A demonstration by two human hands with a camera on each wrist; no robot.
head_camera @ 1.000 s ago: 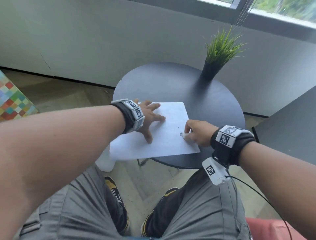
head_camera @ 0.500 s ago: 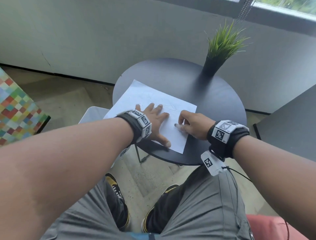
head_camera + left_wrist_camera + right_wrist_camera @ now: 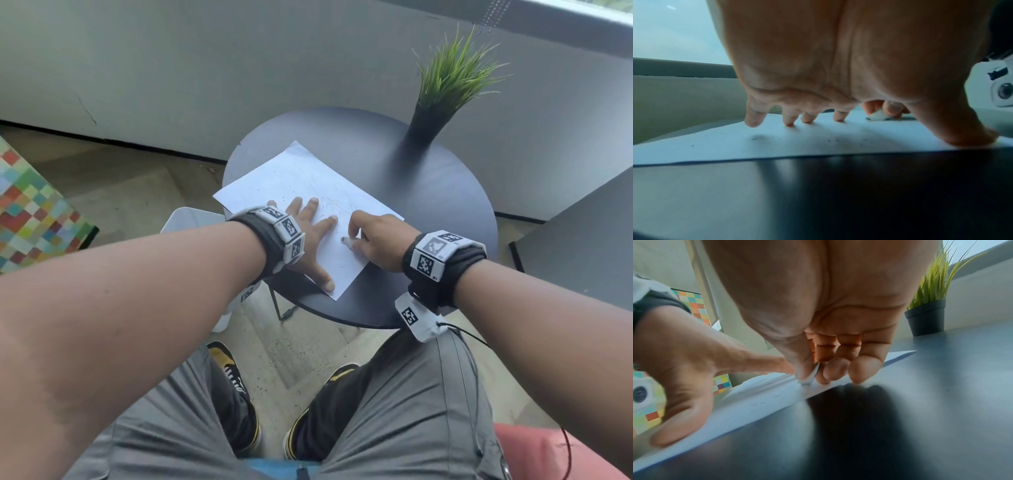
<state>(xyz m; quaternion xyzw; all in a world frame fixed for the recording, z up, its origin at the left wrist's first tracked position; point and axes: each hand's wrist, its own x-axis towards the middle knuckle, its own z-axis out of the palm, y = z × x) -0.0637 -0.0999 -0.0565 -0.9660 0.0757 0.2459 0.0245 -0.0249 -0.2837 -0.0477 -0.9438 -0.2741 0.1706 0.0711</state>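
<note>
A white sheet of paper (image 3: 294, 181) with faint pencil marks lies askew on the round black table (image 3: 428, 205). My left hand (image 3: 310, 233) presses flat on its near part, fingers spread and straight. In the left wrist view the fingertips (image 3: 754, 123) touch the paper (image 3: 777, 142). My right hand (image 3: 373, 240) pinches a small white eraser (image 3: 346, 241) between thumb and fingers, its tip down on the sheet. The eraser (image 3: 809, 376) shows under the right hand (image 3: 828, 305), with the left hand (image 3: 684, 345) beside it on the paper (image 3: 756, 402).
A green grass plant in a black pot (image 3: 431, 116) stands at the table's far right edge. A white bin (image 3: 191, 222) sits on the floor left of the table. A chequered coloured block (image 3: 30, 212) is at far left, a dark tabletop (image 3: 582, 246) at right.
The sheet has been turned on the table, so one corner now points away. My left hand came nearer with it. The right hand still holds the eraser on the paper.
</note>
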